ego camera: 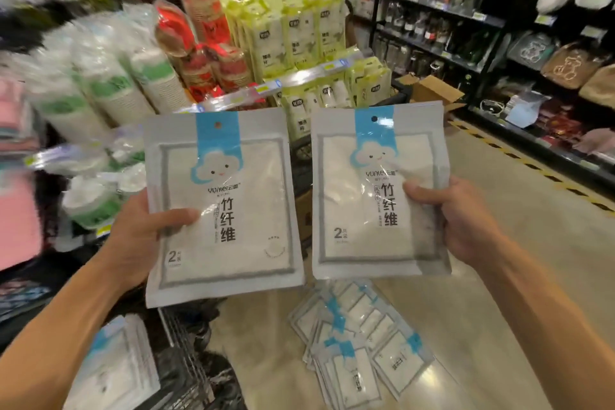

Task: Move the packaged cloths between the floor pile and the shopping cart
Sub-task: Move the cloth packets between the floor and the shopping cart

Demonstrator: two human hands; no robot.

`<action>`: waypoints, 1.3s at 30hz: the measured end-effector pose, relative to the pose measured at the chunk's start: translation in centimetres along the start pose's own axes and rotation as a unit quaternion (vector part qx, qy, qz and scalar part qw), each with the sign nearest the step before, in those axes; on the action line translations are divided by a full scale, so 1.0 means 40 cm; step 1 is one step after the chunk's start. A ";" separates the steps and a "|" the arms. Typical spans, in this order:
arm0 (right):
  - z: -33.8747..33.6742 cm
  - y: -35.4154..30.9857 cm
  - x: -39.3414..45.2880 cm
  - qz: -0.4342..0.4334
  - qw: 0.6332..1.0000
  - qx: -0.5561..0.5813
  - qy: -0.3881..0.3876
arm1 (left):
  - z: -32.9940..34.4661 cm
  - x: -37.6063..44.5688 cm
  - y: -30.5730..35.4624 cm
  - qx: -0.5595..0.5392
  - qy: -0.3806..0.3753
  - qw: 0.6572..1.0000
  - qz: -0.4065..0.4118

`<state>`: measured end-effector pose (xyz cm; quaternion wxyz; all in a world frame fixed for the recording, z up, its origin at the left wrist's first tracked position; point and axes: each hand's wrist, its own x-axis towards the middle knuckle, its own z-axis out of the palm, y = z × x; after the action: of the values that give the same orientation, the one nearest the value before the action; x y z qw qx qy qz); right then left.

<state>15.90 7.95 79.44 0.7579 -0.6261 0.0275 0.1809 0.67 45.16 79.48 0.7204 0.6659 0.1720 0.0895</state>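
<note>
The cart (186,349) at lower left holds what looks like 1 pack (113,366). The left hand (139,236) grips 1 cloth pack (221,206), the right hand (462,216) another (376,193), above the floor pile (356,343).

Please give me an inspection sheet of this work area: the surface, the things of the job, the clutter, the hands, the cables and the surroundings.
Surface: beige shop floor; yellow-black hazard stripe along the right shelves.
Job's things: left cloth pack and right cloth pack held up side by side; floor pile of like packs below; shopping cart at lower left, one pack in the cart.
Clutter: cardboard box on the floor.
Hands: left hand grips the left pack, right hand grips the right pack.
Cables: nothing seen.
Surroundings: yellow-green packs, stacked cups, dark shelves.
</note>
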 end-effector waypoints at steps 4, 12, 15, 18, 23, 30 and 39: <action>0.129 -0.079 -0.042 -0.025 0.997 0.000 -0.072 | -0.093 -0.136 0.116 0.001 0.076 0.997 0.034; 0.342 -0.158 -0.132 -0.050 0.976 -0.040 -0.209 | -0.212 -0.462 0.228 -0.019 0.222 0.971 0.090; 0.415 -0.160 -0.182 -0.051 0.965 -0.053 -0.253 | -0.236 -0.594 0.233 -0.025 0.275 0.955 0.109; 0.491 -0.153 -0.245 -0.044 0.950 -0.067 -0.303 | -0.260 -0.728 0.230 -0.026 0.315 0.942 0.115; 0.608 -0.122 -0.359 -0.044 0.921 -0.092 -0.375 | -0.302 -0.936 0.233 0.005 0.417 0.901 0.120; 0.791 -0.054 -0.557 -0.034 0.894 -0.098 -0.435 | -0.413 -1.189 0.226 -0.001 0.487 0.863 0.132; 1.021 0.064 -0.795 -0.015 0.882 -0.082 -0.465 | -0.654 -1.419 0.195 -0.008 0.477 0.867 0.141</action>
<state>-22.09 39.87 94.30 0.6327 -0.5302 -0.3523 0.4409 -60.65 49.90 93.10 0.5355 0.5536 0.3978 0.4985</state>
